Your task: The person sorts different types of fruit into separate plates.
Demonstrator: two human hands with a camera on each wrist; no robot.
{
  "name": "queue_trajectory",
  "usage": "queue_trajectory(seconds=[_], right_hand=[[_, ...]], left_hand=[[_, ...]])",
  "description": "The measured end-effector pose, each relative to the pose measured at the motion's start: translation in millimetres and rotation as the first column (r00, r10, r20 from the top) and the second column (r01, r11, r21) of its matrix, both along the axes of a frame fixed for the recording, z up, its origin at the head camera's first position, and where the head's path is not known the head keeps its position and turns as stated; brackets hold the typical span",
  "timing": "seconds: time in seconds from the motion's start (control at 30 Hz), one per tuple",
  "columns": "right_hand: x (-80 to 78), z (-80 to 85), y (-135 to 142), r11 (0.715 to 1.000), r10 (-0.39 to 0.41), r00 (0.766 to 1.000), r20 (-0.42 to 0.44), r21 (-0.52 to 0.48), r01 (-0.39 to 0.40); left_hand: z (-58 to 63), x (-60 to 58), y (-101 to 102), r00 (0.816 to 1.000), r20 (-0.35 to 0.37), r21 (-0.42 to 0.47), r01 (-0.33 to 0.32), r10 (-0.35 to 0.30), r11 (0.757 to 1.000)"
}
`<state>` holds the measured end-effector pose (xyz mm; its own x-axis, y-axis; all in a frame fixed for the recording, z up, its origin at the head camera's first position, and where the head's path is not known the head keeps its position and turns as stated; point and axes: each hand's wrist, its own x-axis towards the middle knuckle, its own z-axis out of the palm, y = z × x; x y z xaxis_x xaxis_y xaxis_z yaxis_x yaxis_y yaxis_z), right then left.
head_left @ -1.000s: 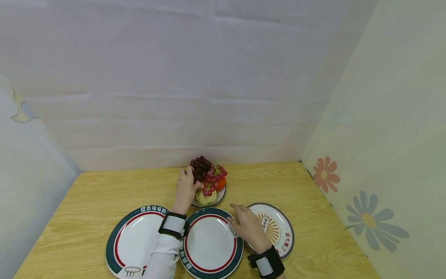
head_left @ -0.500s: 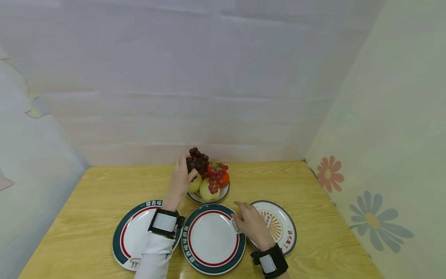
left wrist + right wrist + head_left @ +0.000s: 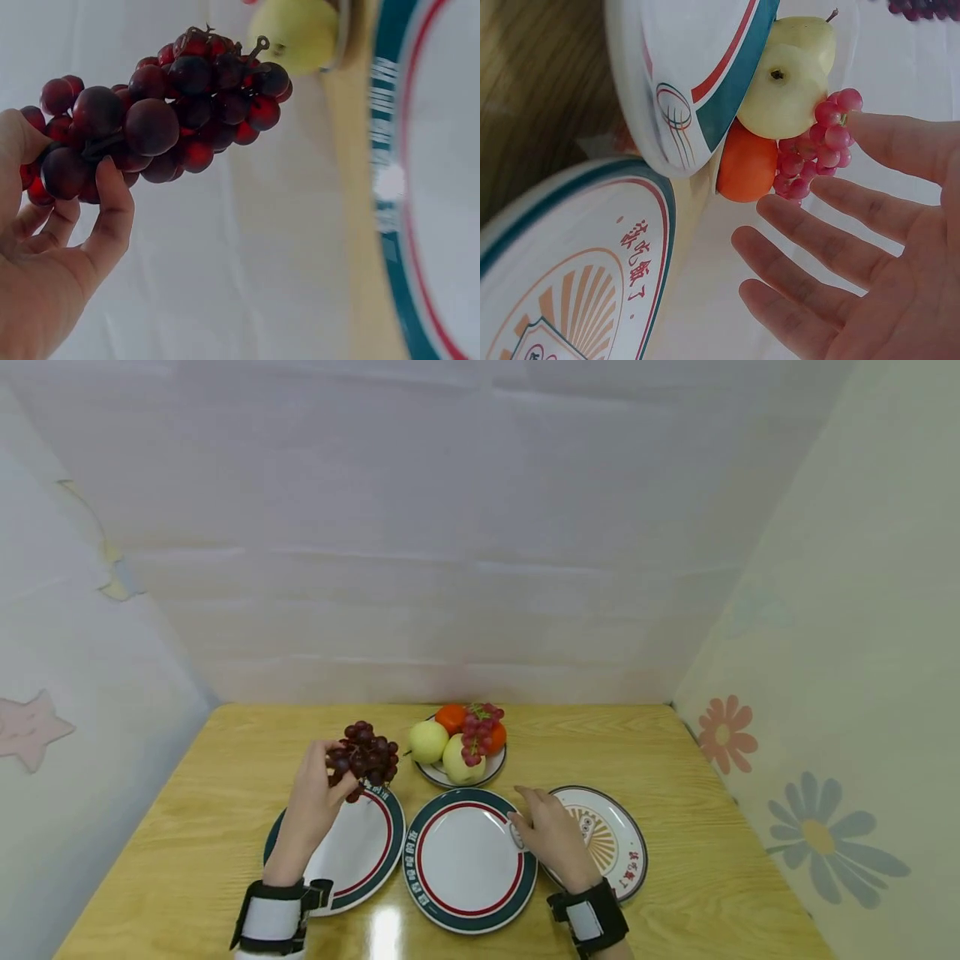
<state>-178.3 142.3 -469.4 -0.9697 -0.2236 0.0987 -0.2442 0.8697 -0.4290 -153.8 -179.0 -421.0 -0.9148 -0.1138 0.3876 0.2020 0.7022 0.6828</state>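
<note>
My left hand [image 3: 315,797] grips a bunch of dark red grapes [image 3: 366,755] above the far part of the left green-rimmed plate [image 3: 382,860]. In the left wrist view, thumb and fingers pinch the dark grapes [image 3: 150,124] at one end, and the rest of the bunch juts out from the hand. My right hand [image 3: 558,839] is held with fingers spread between the middle green-rimmed plate [image 3: 468,923] and the smaller plate with a sunburst pattern [image 3: 618,852]. In the right wrist view nothing lies in that hand [image 3: 877,247].
A fruit plate [image 3: 495,768] at the back holds two yellow-green pears [image 3: 428,742], two orange fruits [image 3: 452,718] and a bunch of pink grapes [image 3: 480,731]. A wall covering [image 3: 480,527] rises behind the wooden table [image 3: 247,735].
My left hand has lifted the dark grapes off the fruit plate and carried them left, over the left plate. The right hand stays by the sunburst plate. The head view has shifted slightly.
</note>
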Motion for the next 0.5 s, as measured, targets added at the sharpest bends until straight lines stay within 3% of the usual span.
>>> queue_trajectory(seconds=[0.13, 0.23, 0.33, 0.5], right_hand=[[0.5, 3.5, 2, 1.000, -0.011, 1.000, 0.001, -0.002, 0.011], [0.8, 4.1, 3, 1.000, -0.019, 1.000, 0.002, -0.005, 0.019], [1.5, 2.6, 3, 1.000, -0.018, 1.000, -0.007, -0.006, 0.018], [3.2, -0.3, 3, 1.000, -0.016, 1.000, -0.008, -0.003, 0.016]], left_hand=[[-22.5, 15.1, -11, 0.995, 0.098, 0.024, -0.033, 0.030, 0.999], [-34.8, 25.8, -18, 0.980, 0.186, 0.056, -0.082, 0.070, 0.995], [-42.2, 35.5, -26, 0.953, 0.285, 0.096, -0.133, 0.101, 0.987], [-49.7, 48.7, -41, 0.885, 0.445, 0.072, -0.184, 0.133, 0.980]])
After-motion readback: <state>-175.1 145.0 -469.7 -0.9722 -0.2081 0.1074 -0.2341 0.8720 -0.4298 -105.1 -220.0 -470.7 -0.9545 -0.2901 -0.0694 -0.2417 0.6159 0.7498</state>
